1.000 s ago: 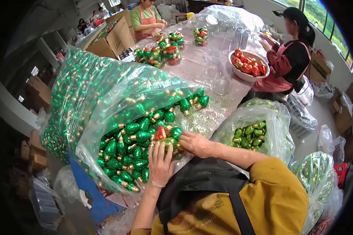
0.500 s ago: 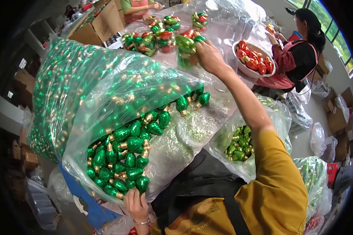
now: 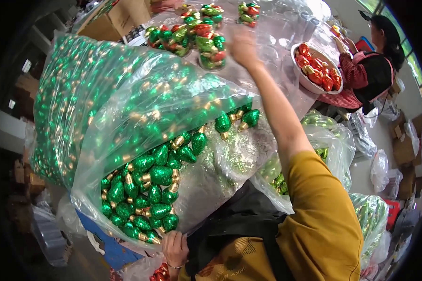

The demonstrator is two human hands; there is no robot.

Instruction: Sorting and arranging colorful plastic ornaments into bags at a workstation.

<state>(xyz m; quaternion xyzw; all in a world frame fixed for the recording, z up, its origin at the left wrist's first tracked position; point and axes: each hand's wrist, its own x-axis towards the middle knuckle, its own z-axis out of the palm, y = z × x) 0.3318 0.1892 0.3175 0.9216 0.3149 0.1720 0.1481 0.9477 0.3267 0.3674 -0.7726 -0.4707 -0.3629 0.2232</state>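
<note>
Head view: a table (image 3: 297,96) spread with clear plastic and sprinkled glitter, seen from above.
Right hand (image 3: 243,47): reached out over the far part of the table, just beside a filled jar (image 3: 212,52); blurred, so I cannot tell whether its fingers are open or closed.
Left hand (image 3: 175,248): low at the near table edge, fingers curled, just beside the green bulbs; whether they grip anything, I cannot tell.
Filled jar: upright, clear, packed with red, green and light-green bulbs, in front of other jars (image 3: 173,41) filled likewise.
Green bulbs (image 3: 160,176): glittery, gold-capped, heaped at the mouth of a big clear bag (image 3: 98,89).
White bowl (image 3: 294,61): holds red bulbs (image 3: 316,70), right of the right forearm.
Right-hand bag (image 3: 335,140): light-green bulbs inside, partly hidden by the arm.
Co-worker (image 3: 370,77): beyond the bowl, in a pink apron.
</note>
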